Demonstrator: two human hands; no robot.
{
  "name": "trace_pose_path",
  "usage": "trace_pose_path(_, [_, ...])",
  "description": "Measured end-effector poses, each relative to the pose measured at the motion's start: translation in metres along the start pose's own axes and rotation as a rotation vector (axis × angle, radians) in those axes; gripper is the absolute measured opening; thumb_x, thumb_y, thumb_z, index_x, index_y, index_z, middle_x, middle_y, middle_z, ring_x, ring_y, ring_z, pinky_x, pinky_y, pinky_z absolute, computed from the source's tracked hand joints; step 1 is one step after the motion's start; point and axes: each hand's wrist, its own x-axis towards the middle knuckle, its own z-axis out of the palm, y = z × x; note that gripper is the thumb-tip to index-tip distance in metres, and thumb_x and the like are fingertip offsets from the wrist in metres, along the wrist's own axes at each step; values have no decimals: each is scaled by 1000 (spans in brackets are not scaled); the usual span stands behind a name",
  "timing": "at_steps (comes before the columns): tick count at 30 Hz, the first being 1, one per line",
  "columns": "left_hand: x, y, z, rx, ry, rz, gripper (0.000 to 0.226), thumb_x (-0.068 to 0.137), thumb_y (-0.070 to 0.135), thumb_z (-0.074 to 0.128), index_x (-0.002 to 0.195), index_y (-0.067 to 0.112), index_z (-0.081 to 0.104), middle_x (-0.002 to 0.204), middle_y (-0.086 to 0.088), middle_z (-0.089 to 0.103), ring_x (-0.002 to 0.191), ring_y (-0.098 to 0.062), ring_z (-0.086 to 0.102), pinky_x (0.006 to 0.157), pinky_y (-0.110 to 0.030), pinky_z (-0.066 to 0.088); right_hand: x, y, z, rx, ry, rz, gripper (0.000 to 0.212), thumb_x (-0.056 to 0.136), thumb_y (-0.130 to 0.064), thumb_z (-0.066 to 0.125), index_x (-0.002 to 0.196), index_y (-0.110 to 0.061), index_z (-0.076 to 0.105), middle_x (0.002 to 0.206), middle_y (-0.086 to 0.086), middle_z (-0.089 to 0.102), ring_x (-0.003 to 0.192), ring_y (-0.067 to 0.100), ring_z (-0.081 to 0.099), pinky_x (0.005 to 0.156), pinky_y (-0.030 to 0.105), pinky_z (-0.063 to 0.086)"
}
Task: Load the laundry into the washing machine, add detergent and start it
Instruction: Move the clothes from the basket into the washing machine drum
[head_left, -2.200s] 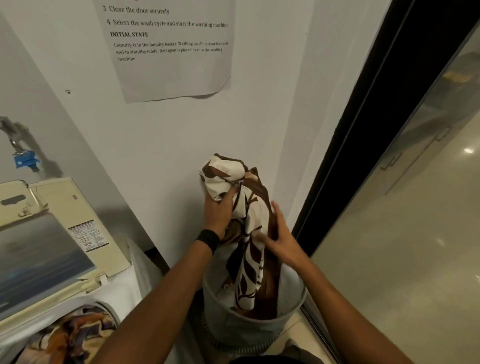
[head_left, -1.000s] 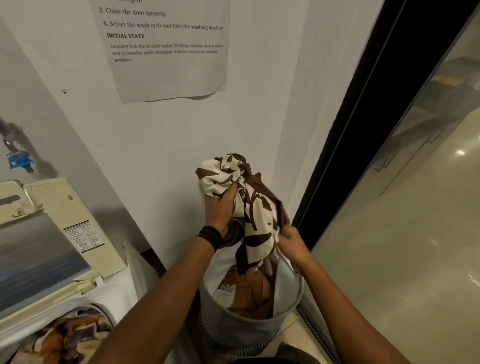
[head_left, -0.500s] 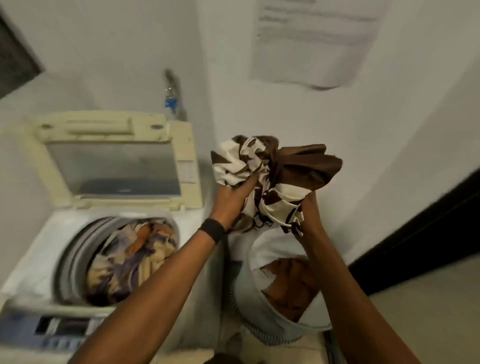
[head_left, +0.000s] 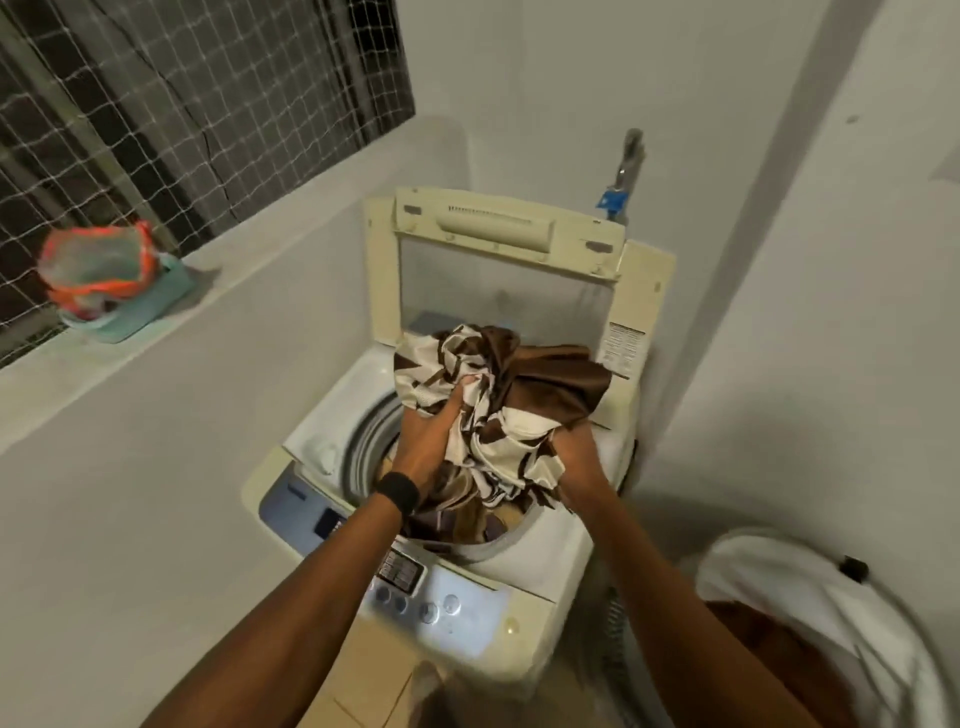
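A bundled brown-and-cream patterned cloth (head_left: 498, 395) hangs over the open drum of the top-loading washing machine (head_left: 540, 577). My left hand (head_left: 431, 441) grips the cloth's left side, and my right hand (head_left: 576, 457) grips its lower right. The machine's lid (head_left: 498, 270) stands upright at the back. Other coloured laundry (head_left: 462, 519) lies in the drum below the bundle. The control panel (head_left: 405, 577) runs along the machine's front edge. The laundry basket (head_left: 831, 623) sits at the lower right with brown cloth inside.
A teal container with an orange-edged bag (head_left: 104, 275) stands on the ledge at the left, under a netted window (head_left: 171, 104). A tap with a blue tag (head_left: 621, 176) sticks up behind the machine. White walls close in on both sides.
The view swung left from the basket to the machine. Both hands lifted the patterned cloth out of the basket and carried it left, over the open drum.
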Motion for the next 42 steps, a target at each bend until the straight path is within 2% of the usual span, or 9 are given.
trace_pose_path(6, [100, -73, -78, 130, -86, -184, 80, 74, 73, 78, 140, 32, 60, 132, 15, 68, 125, -7, 63, 115, -43, 45, 49, 55, 65, -247, 105, -44, 56, 88, -33, 62, 128, 5, 55, 121, 8, 64, 110, 14, 62, 89, 5, 46])
trace_pose_path(11, [176, -155, -112, 734, -155, -148, 69, 73, 81, 70, 126, 37, 65, 122, 4, 69, 116, -16, 63, 102, -43, 53, 80, 122, 87, -562, 185, -41, 42, 98, -25, 63, 135, -7, 55, 131, 2, 60, 121, 17, 58, 103, 25, 48])
trace_pose_path(14, [200, -183, -111, 883, -230, -94, 74, 81, 56, 76, 143, 26, 49, 133, -10, 61, 122, -31, 59, 100, -42, 51, 84, 151, 102, -703, 56, 158, 36, 102, -32, 56, 137, -35, 49, 143, 3, 53, 136, 25, 49, 115, 42, 38])
trace_pose_path(21, [241, -229, -75, 702, -638, -458, 93, 100, 47, 60, 164, 28, -4, 169, -6, 23, 152, -31, 31, 123, -45, 29, 109, 211, 110, -1249, -656, 596, 71, 103, -46, 52, 162, -20, 20, 168, 11, 17, 153, 34, 21, 126, 43, 19])
trace_pose_path(24, [227, -231, -78, 673, -414, -306, 81, 98, 49, 61, 163, 23, 19, 161, -8, 41, 144, -28, 43, 119, -43, 37, 125, 165, 109, -1442, -822, 462, 51, 99, -32, 59, 146, -17, 49, 150, 15, 49, 135, 37, 49, 112, 50, 41])
trace_pose_path(28, [209, -207, -97, 751, -75, -4, 54, 99, 62, 50, 131, 19, 55, 122, -4, 65, 112, -21, 62, 97, -43, 53, 125, 94, 94, -1468, -378, 149, 18, 102, -22, 52, 116, -17, 63, 107, 4, 64, 103, 24, 65, 84, 38, 53])
trace_pose_path(31, [186, -194, -107, 821, 90, 16, 38, 107, 43, 42, 124, 12, 56, 112, -3, 61, 101, -22, 60, 88, -44, 54, 126, 87, 132, -1206, -283, -174, 34, 100, -28, 56, 133, -26, 55, 135, 1, 55, 125, 27, 53, 95, 45, 54])
trace_pose_path(37, [148, -250, -143, 1073, -678, -565, 107, 91, 50, 66, 159, 40, -16, 171, -10, 12, 148, -36, 33, 120, -51, 35, 223, 241, 128, -1195, -501, 289, 81, 101, -53, 51, 163, -37, 2, 171, 3, 2, 155, 37, 6, 123, 56, 20])
trace_pose_path(42, [166, -235, -133, 1244, -807, -532, 95, 97, 39, 62, 164, 25, -5, 142, -19, 56, 121, -38, 60, 101, -44, 52, 238, 250, 117, -1168, -412, 399, 75, 103, -41, 52, 163, -16, 13, 169, 13, 14, 154, 37, 18, 125, 52, 19])
